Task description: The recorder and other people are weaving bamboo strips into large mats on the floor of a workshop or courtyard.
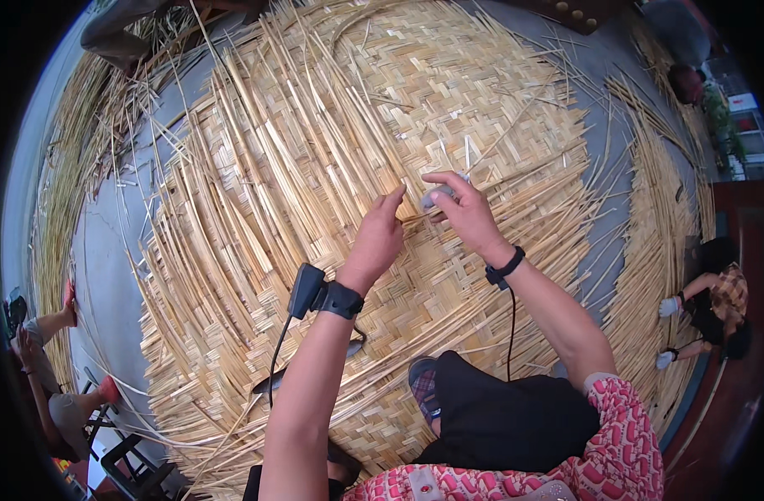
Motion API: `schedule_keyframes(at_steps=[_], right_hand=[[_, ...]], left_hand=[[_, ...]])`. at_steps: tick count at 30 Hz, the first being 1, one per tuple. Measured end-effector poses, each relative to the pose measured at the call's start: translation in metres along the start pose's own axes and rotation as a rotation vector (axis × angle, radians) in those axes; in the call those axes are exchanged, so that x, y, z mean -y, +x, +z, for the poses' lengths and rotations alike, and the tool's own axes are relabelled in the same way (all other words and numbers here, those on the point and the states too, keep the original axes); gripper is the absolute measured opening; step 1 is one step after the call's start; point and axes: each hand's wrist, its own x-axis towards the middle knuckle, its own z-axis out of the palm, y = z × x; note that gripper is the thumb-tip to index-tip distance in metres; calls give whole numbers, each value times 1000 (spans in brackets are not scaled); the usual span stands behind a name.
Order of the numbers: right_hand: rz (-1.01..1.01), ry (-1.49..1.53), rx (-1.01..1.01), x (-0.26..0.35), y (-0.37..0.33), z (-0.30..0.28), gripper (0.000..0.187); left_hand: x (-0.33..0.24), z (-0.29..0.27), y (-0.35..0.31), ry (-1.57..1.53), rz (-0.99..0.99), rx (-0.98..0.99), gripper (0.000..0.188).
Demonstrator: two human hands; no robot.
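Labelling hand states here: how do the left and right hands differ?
Small grey thing: the right hand has one at its thumb and fingers, held or worn, hard to tell; the left hand shows none.
Direction: the left hand points up and rightward, the right hand up and leftward.
Wrist gear: the left hand's black box is much bulkier than the right hand's unit.
Shared: both bare-skinned, over the woven mat.
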Motion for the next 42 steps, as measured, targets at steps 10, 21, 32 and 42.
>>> schedule_keyframes(at_steps=[10,21,32,42], right_hand=[[-169,-936,449,-20,84,-2,23],[366,-314,707,-1,95,0,43],[319,278,443,-30,26,-22,45],[-542,-1313,301,-19,50,-22,15]], left_hand=[[6,-4,-7,-108,-111,284,20],[5,-11,-12,-213,-13,193,15],[17,0,4,-860,-776,-54,41],[24,37,-39,537,-372,-239,70]])
